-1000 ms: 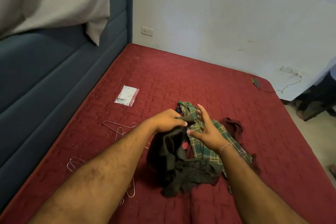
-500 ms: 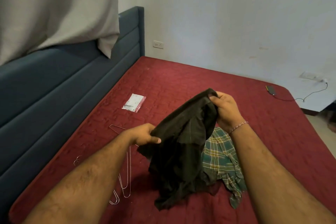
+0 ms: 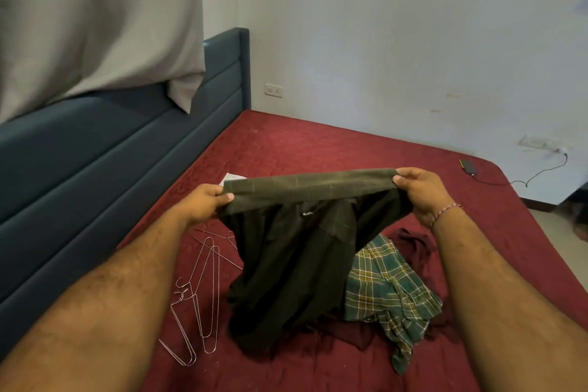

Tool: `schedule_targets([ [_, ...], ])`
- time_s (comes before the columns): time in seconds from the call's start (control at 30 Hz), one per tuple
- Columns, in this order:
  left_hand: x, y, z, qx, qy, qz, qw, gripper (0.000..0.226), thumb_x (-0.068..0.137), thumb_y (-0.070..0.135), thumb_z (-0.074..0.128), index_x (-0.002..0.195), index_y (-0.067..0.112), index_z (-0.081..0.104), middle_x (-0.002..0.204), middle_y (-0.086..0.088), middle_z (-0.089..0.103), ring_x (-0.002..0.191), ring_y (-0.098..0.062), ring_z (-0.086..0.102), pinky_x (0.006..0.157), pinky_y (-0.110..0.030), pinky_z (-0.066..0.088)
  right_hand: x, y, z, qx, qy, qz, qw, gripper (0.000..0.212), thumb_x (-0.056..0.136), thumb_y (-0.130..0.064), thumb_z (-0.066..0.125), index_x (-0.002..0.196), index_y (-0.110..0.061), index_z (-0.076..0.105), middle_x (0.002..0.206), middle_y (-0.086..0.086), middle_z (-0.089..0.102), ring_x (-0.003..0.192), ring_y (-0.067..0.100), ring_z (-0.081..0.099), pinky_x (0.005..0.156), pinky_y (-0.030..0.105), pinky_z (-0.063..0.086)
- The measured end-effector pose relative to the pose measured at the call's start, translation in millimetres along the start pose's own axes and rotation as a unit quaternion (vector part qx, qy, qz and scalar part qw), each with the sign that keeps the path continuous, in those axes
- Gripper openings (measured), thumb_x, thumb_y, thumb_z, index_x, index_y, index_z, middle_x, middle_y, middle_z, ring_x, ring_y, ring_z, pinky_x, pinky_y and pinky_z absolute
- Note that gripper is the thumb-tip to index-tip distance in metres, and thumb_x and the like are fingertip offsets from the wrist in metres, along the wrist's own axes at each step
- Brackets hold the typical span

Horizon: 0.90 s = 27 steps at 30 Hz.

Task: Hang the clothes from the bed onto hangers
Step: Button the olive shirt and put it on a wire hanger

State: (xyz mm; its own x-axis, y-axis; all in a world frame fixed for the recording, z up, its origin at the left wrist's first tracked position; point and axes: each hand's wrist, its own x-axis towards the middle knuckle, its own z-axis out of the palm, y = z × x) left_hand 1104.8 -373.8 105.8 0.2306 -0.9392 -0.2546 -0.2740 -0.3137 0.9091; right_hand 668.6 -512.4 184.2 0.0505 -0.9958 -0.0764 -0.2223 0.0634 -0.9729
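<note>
- Compared with half a second earlier, the dark garment (image 3: 299, 251) has been spread out: it was bunched between the hands then, and its upper edge is now pulled taut into a straight band.
- A second earlier it was only being gathered low over the bed (image 3: 318, 143); most of its length has since been lifted, with just the lowest folds touching the cover.
- The left end of the band is pinched by the left hand (image 3: 203, 205), thumb on the near face and fingers curled behind.
- The right end is gripped by the right hand (image 3: 420, 192), fingers curled over the top edge; a thread bracelet is worn at that wrist.
- The hands are now held well apart, where they were close together before.
- It is judged that the garment has been opened for orientation and a hanger is needed next; none has been taken up yet.
- The garment looks dark olive to black with a faint check. A small pale label is seen just below the band's middle. The cloth hangs limp and creased, so it is expected to drape easily.
- The wire hangers (image 3: 197, 302) lie on the bed below the left hand, overlapping one another.
- A green plaid garment (image 3: 388, 289) lies crumpled below the right hand, beside and partly behind the hanging cloth, over something maroon that cannot be clearly made out.
- It is judged that at least that plaid piece is left to hang.
</note>
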Motion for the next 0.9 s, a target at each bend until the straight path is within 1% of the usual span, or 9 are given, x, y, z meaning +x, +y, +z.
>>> schedule_targets([
  [0.07, 1, 6, 12, -0.088, 0.080, 0.030, 0.992, 0.013, 0.105, 0.010, 0.056, 0.107, 0.002, 0.066, 0.090, -0.013, 0.067, 0.083, -0.026, 0.060, 0.071, -0.031, 0.053, -1, 6, -9, -0.108, -0.003, -0.038, 0.993, 0.016, 0.097, -0.012, 0.069, 0.098, -0.023, 0.058, 0.084, 0.009, 0.064, 0.072, 0.021, 0.058, 0.065, 0.032, 0.047],
  [0.17, -1, 29, 10, -0.078, 0.167, 0.083, 0.979, 0.012, 0.104, 0.004, 0.055, 0.107, 0.015, 0.059, 0.088, -0.001, 0.059, 0.071, -0.012, 0.051, 0.060, -0.022, 0.046, -11, 5, -18, -0.176, -0.121, -0.082, 0.973, 0.014, 0.102, -0.008, 0.059, 0.098, -0.021, 0.061, 0.074, 0.004, 0.060, 0.063, 0.016, 0.050, 0.052, 0.027, 0.042],
  [0.3, -6, 45, -24, -0.053, 0.039, 0.048, 0.997, 0.033, 0.097, -0.003, 0.049, 0.092, 0.017, 0.075, 0.096, -0.003, 0.070, 0.083, -0.017, 0.060, 0.069, -0.030, 0.047, -16, 2, -30, -0.134, -0.260, -0.041, 0.956, 0.025, 0.096, -0.003, 0.066, 0.113, -0.020, 0.076, 0.112, 0.010, 0.070, 0.098, 0.022, 0.065, 0.085, 0.036, 0.055],
  [0.37, -9, 46, -48, 0.116, -0.026, 0.049, 0.992, 0.032, 0.092, -0.002, 0.060, 0.100, 0.021, 0.081, 0.105, -0.001, 0.075, 0.095, -0.020, 0.068, 0.081, -0.035, 0.055, -13, 4, -33, -0.139, -0.285, -0.018, 0.948, 0.052, 0.090, 0.001, 0.072, 0.134, -0.025, 0.063, 0.113, 0.011, 0.064, 0.102, 0.024, 0.064, 0.094, 0.041, 0.053],
  [0.47, -10, 48, -62, 0.382, 0.008, 0.078, 0.921, 0.040, 0.087, 0.005, 0.075, 0.124, 0.018, 0.073, 0.121, -0.002, 0.073, 0.110, -0.022, 0.068, 0.099, -0.036, 0.052, -12, 0, -20, -0.383, -0.248, -0.076, 0.887, 0.038, 0.090, -0.008, 0.076, 0.121, -0.027, 0.066, 0.101, -0.002, 0.068, 0.096, 0.017, 0.065, 0.085, 0.030, 0.049],
  [0.53, -10, 52, -59, 0.400, 0.122, 0.119, 0.901, 0.033, 0.088, 0.007, 0.073, 0.121, 0.011, 0.075, 0.118, -0.009, 0.075, 0.110, -0.028, 0.068, 0.095, -0.034, 0.051, -12, -1, -5, -0.476, -0.194, -0.111, 0.850, 0.008, 0.093, -0.019, 0.075, 0.093, -0.027, 0.073, 0.093, -0.003, 0.073, 0.093, 0.018, 0.068, 0.079, 0.027, 0.046],
  [0.63, -8, 62, -58, 0.285, 0.260, 0.148, 0.911, 0.016, 0.090, 0.009, 0.069, 0.100, 0.013, 0.080, 0.093, -0.005, 0.077, 0.094, -0.024, 0.071, 0.081, -0.030, 0.050, -12, -2, 10, -0.455, -0.071, -0.129, 0.878, 0.025, 0.096, -0.030, 0.071, 0.073, -0.022, 0.068, 0.075, 0.001, 0.067, 0.074, 0.020, 0.063, 0.064, 0.028, 0.041],
  [0.73, -3, 76, -75, 0.147, 0.300, 0.149, 0.931, 0.006, 0.089, 0.021, 0.076, 0.088, 0.015, 0.076, 0.079, 0.000, 0.072, 0.084, -0.024, 0.071, 0.073, -0.035, 0.055, -12, -6, 5, -0.356, -0.071, -0.097, 0.927, 0.031, 0.097, -0.020, 0.069, 0.067, -0.019, 0.065, 0.067, 0.001, 0.063, 0.067, 0.021, 0.057, 0.060, 0.028, 0.041],
  [0.9, -9, 105, -111, 0.189, 0.293, 0.264, 0.899, 0.036, 0.096, 0.036, 0.072, 0.074, 0.008, 0.062, 0.063, -0.006, 0.058, 0.062, -0.020, 0.052, 0.058, -0.038, 0.040, -27, -45, 0, -0.311, 0.022, -0.083, 0.946, 0.050, 0.087, -0.037, 0.079, 0.053, -0.007, 0.058, 0.054, 0.003, 0.049, 0.055, 0.020, 0.045, 0.058, 0.030, 0.038],
])
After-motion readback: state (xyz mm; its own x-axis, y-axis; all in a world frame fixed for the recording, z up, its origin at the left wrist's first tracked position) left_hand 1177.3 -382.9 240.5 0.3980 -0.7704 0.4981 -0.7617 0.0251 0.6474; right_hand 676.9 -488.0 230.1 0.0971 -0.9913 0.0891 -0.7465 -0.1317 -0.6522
